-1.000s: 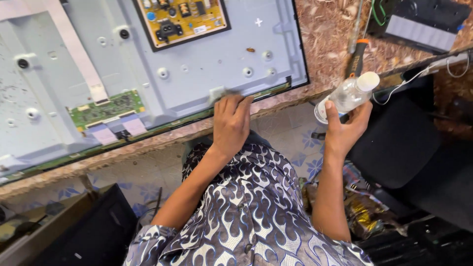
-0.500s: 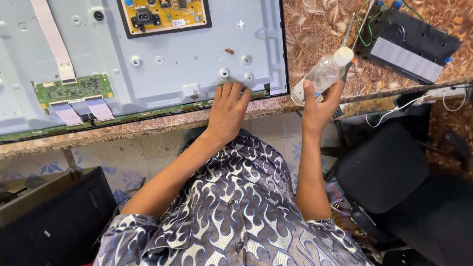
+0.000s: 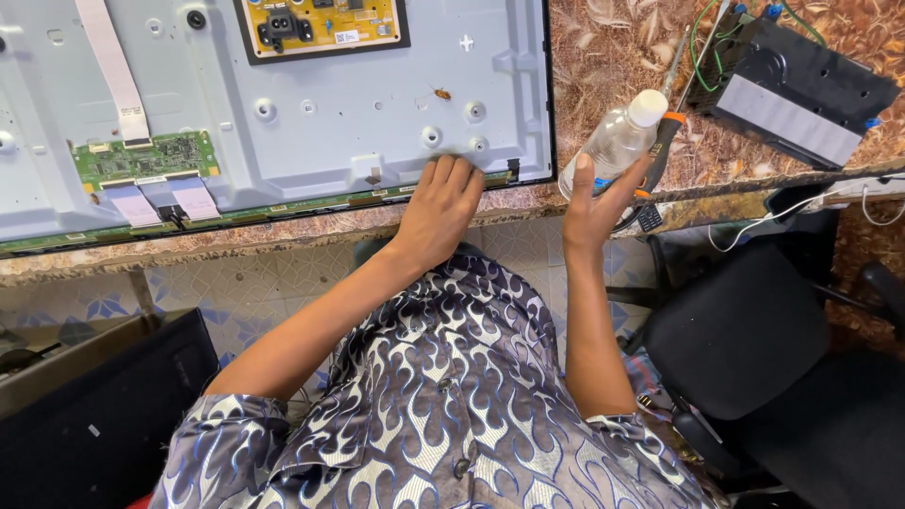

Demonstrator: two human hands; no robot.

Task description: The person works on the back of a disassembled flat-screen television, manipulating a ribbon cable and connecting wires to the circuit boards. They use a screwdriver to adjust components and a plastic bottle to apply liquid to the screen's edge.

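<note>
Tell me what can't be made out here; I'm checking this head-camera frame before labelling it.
- Under the left hand: whatever it presses on the grey panel, covered by the hand.
- Clear bottle: its base, hidden by the right hand.
- Yellow circuit board: top cut off by the frame edge.

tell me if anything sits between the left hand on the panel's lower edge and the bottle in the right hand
Nothing visible does. The left hand rests on the grey panel; the right hand holds the clear bottle past the panel's corner, with only bare patterned counter between.

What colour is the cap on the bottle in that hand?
White, on the clear bottle in the right hand; head view.
</note>
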